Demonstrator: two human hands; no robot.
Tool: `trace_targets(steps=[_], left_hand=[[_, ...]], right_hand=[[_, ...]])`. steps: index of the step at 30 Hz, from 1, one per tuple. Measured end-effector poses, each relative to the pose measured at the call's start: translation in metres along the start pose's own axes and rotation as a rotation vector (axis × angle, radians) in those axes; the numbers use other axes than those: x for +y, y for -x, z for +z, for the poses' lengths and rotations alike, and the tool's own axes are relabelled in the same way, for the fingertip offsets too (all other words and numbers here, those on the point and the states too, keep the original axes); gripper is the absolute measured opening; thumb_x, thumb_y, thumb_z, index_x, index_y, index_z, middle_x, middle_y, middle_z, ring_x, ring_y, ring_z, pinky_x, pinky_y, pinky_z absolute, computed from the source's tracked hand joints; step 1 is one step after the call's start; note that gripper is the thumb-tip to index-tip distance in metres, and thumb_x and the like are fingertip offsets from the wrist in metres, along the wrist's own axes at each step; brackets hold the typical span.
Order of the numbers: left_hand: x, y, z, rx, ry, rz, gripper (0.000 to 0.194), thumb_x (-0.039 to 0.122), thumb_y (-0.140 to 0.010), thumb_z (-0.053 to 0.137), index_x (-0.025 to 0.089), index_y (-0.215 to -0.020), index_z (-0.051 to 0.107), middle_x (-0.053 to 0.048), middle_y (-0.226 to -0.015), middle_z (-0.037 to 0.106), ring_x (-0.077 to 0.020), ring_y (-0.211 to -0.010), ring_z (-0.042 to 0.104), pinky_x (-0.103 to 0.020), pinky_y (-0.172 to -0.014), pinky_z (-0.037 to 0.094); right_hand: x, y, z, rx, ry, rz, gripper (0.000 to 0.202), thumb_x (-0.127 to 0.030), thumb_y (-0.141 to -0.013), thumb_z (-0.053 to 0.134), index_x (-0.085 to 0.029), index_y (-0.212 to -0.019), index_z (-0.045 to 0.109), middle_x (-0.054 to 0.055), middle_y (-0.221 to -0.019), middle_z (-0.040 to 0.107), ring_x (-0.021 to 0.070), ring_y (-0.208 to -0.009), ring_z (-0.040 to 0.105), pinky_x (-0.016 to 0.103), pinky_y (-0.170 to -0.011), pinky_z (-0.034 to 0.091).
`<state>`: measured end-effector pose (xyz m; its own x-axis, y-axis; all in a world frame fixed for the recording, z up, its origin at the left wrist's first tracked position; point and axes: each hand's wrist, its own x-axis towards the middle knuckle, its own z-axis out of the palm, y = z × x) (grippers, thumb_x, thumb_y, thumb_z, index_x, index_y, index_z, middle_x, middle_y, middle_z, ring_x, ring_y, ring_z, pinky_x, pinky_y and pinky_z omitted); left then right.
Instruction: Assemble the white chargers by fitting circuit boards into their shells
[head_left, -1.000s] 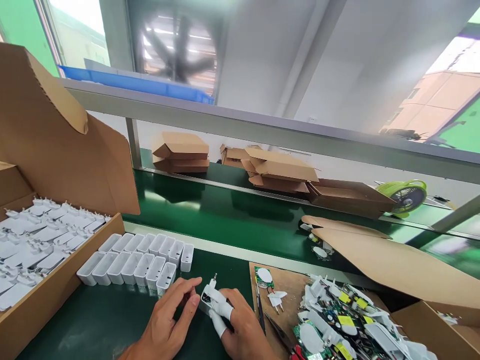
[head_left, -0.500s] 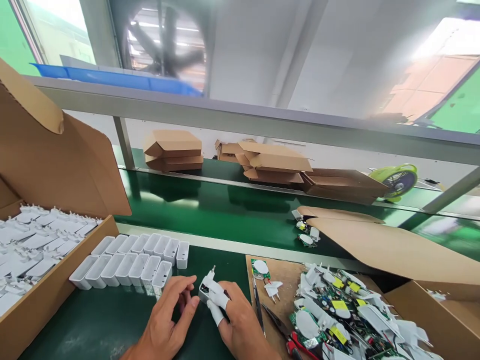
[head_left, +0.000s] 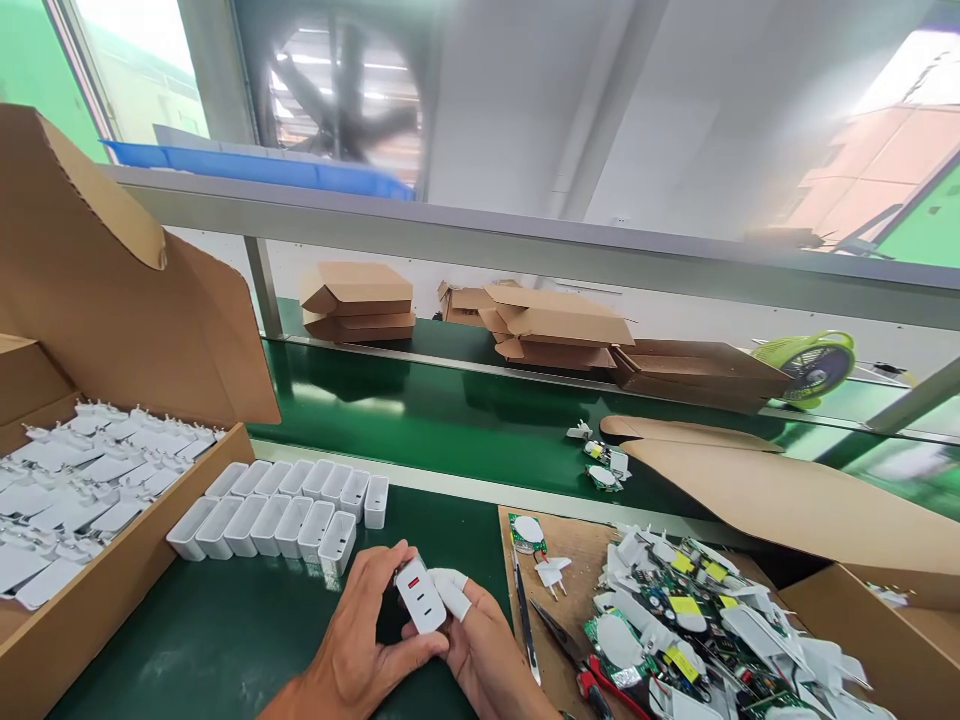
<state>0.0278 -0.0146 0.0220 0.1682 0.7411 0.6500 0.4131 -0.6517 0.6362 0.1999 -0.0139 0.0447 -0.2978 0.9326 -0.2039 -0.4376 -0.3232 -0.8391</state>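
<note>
Between both hands is a white plug adapter, its face with slots and a small red port turned up toward the camera. My left hand grips its left side and lower end, thumb across the bottom. White covers sit on fingers of my right hand, which holds the adapter's right side. Two rows of white open housings stand to the left. Right of my hands, a brown board carries tweezers, red-handled pliers, a small plug piece and a round-topped circuit part.
An open carton of white covers stands at the left. A heap of circuit assemblies lies at the right, beside another carton. Behind runs a green belt, with folded boxes and a green fan beyond.
The adapter has turned so its slotted face shows. My left hand has moved right and closed on it, while the view has shifted slightly.
</note>
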Motion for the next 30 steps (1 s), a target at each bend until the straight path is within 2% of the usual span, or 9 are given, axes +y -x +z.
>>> trace_targets(steps=[5, 9, 12, 14, 16, 18, 20, 25, 30], left_hand=[[0.0, -0.003, 0.001, 0.024, 0.003, 0.006, 0.068, 0.057, -0.098, 0.065, 0.031, -0.154, 0.036, -0.013, -0.129, 0.068, -0.0306, -0.114, 0.066, -0.043, -0.092, 0.062], [0.0, -0.003, 0.002, 0.007, 0.003, -0.008, 0.068, 0.053, -0.098, 0.066, 0.029, -0.154, 0.035, -0.014, -0.131, 0.066, -0.0309, -0.117, 0.066, -0.045, -0.096, 0.062], [0.0, -0.002, 0.002, -0.068, -0.045, -0.018, 0.061, 0.032, -0.1, 0.065, 0.028, -0.155, 0.038, -0.015, -0.139, 0.062, -0.0325, -0.128, 0.062, -0.048, -0.106, 0.057], [-0.001, -0.001, 0.002, -0.142, -0.09, -0.03, 0.056, 0.021, -0.099, 0.06, 0.03, -0.152, 0.046, -0.015, -0.146, 0.058, -0.0321, -0.133, 0.061, -0.046, -0.108, 0.057], [-0.003, 0.0, 0.003, -0.199, -0.125, -0.045, 0.052, 0.016, -0.099, 0.055, 0.031, -0.148, 0.052, -0.013, -0.152, 0.054, -0.0307, -0.136, 0.059, -0.042, -0.106, 0.059], [-0.004, 0.0, 0.003, -0.217, -0.149, -0.042, 0.049, 0.013, -0.1, 0.053, 0.03, -0.146, 0.055, -0.013, -0.156, 0.05, -0.0296, -0.139, 0.057, -0.039, -0.106, 0.059], [-0.004, 0.001, 0.003, -0.205, -0.173, -0.001, 0.045, 0.012, -0.102, 0.052, 0.028, -0.144, 0.056, -0.013, -0.159, 0.049, -0.0289, -0.141, 0.056, -0.038, -0.107, 0.059], [-0.001, 0.003, 0.006, -0.17, -0.314, 0.212, 0.045, 0.005, -0.1, 0.05, 0.021, -0.141, 0.059, -0.016, -0.15, 0.058, -0.0299, -0.141, 0.056, -0.042, -0.112, 0.055], [0.0, 0.001, 0.012, -0.155, -0.419, 0.204, 0.03, 0.017, -0.099, 0.053, 0.016, -0.128, 0.061, -0.021, -0.141, 0.062, -0.0309, -0.128, 0.067, -0.036, -0.095, 0.065]], right_hand=[[0.0, 0.001, 0.001, -0.006, -0.031, 0.029, 0.029, -0.046, -0.085, 0.08, -0.021, -0.096, 0.072, 0.005, -0.089, 0.075, 0.0244, -0.084, 0.073, 0.038, -0.083, 0.058], [0.001, -0.002, -0.006, 0.051, 0.135, -0.031, 0.036, -0.053, -0.089, 0.073, -0.02, -0.104, 0.072, 0.009, -0.098, 0.076, 0.0268, -0.088, 0.073, 0.041, -0.082, 0.06], [0.0, -0.005, -0.016, 0.122, 0.499, -0.271, 0.034, -0.048, -0.094, 0.065, -0.022, -0.116, 0.07, 0.011, -0.111, 0.075, 0.028, -0.099, 0.072, 0.041, -0.086, 0.061], [-0.001, -0.004, -0.023, 0.137, 0.83, -0.489, 0.033, -0.034, -0.094, 0.064, -0.024, -0.125, 0.068, 0.011, -0.123, 0.071, 0.0284, -0.112, 0.068, 0.041, -0.098, 0.058], [0.0, -0.002, -0.027, 0.169, 1.063, -0.622, 0.043, -0.022, -0.092, 0.06, -0.026, -0.135, 0.062, 0.01, -0.127, 0.069, 0.0279, -0.118, 0.066, 0.042, -0.104, 0.055], [0.003, 0.0, -0.029, 0.206, 1.145, -0.616, 0.049, -0.016, -0.092, 0.056, -0.026, -0.14, 0.055, 0.009, -0.123, 0.068, 0.0262, -0.112, 0.067, 0.042, -0.102, 0.057], [0.005, 0.001, -0.027, 0.2, 1.148, -0.57, 0.045, -0.015, -0.094, 0.054, -0.026, -0.137, 0.054, 0.008, -0.119, 0.066, 0.0243, -0.106, 0.067, 0.04, -0.096, 0.058], [0.003, 0.002, -0.02, 0.146, 1.103, -0.574, 0.034, -0.01, -0.093, 0.052, -0.026, -0.122, 0.06, 0.004, -0.111, 0.061, 0.0209, -0.096, 0.064, 0.036, -0.089, 0.056], [0.001, 0.009, -0.018, 0.151, 1.107, -0.488, 0.044, -0.001, -0.084, 0.055, -0.025, -0.12, 0.06, 0.003, -0.111, 0.06, 0.0209, -0.096, 0.061, 0.035, -0.089, 0.053]])
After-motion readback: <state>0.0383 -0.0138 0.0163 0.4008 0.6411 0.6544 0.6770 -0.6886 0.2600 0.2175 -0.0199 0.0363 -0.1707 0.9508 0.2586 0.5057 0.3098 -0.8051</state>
